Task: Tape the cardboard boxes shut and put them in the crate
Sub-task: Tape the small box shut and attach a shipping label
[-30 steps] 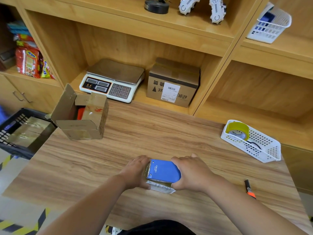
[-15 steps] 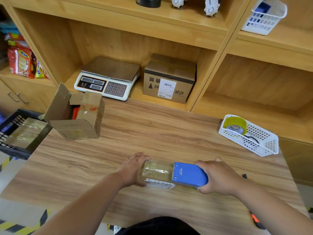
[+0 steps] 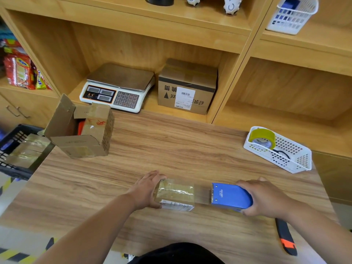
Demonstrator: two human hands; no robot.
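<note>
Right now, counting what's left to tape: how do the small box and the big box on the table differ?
The small box is shut and taped over; the big box has its flaps open. The left hand holds the small box; nothing touches the big box. Both are brown cardboard.

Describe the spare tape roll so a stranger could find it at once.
Look at the wooden table, right edge, where a white basket sits. The tape roll leans in its far end, the only yellow-green ring there.
</note>
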